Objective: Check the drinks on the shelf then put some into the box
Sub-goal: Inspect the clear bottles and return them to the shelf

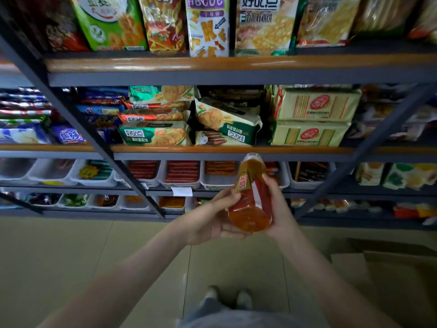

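Grey clothing (224, 320) and two pale shoes (243, 300) sat at the bottom edge, and from there both forearms ran up to mid-frame. Between the hands an amber drink bottle (251, 197) was held tilted, base toward the camera, cap toward the shelf (212, 150). The left hand (210, 221) curled its fingers round the bottle's lower body, thumb on the label. The right hand (279, 209) cupped the opposite side, thumb laid along it. Behind the bottle, the shelf carried biscuit packets and trays of snacks. An open cardboard box (347, 266) lay on the floor at lower right, well apart. Checking seemed the step in hand; next, the bottle would need carrying down and right into that box.
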Motion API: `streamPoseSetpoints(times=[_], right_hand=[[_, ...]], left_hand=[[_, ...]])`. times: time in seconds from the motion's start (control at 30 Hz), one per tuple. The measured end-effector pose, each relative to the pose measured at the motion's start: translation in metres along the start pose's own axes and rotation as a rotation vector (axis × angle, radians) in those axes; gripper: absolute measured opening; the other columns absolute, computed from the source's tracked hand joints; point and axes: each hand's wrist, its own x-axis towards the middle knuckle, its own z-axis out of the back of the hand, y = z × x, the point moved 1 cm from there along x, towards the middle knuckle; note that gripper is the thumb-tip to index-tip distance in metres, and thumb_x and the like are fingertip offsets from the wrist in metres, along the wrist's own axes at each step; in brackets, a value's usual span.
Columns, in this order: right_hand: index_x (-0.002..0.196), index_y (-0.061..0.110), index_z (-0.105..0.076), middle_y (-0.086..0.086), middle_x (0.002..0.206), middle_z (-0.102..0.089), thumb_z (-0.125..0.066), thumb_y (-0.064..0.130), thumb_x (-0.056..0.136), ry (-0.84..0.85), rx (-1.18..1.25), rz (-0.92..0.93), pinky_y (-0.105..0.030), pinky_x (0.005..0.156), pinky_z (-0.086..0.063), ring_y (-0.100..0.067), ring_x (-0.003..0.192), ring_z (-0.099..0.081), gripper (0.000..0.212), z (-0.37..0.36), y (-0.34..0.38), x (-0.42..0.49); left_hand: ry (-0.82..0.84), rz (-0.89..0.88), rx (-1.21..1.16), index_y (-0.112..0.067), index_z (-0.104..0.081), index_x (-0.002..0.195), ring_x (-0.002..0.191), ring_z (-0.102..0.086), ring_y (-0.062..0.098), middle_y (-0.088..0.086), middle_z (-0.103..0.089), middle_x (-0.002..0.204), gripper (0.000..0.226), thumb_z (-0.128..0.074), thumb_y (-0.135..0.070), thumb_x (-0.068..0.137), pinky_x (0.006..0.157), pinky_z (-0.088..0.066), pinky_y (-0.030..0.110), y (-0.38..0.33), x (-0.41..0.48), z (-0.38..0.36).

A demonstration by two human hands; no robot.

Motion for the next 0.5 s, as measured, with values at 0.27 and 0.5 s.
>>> streamPoseSetpoints(times=[0.27,0.5], right_hand=[[0.131,0.016,-0.055,-0.011,0.122,-0.066,-0.058,0.051,0.083,0.035,-0.318,0.090,-0.045,0.096,-0.049,-0.028,0.112,-0.063,0.059,-0.009,0.008,-0.001],[0.131,0.025,-0.053,0.001,0.119,-0.068,-0.071,0.058,0.076,-0.024,-0.714,0.184,-0.051,0.099,-0.048,-0.022,0.111,-0.063,0.067,-0.035,0.017,-0.005]], left_hand=[[-0.133,-0.140,0.238,-0.042,-0.034,0.145,0.101,-0.070,0.023,0.001,-0.066,0.121,0.087,-0.080,-0.031,0.072,0.076,-0.059,0.037,-0.018,-0.015,0.011],[-0.169,-0.221,0.442,-0.046,-0.025,0.148,0.098,-0.071,0.017,-0.011,-0.067,0.115,0.089,-0.076,-0.032,0.076,0.073,-0.059,0.032,-0.029,-0.031,0.022]])
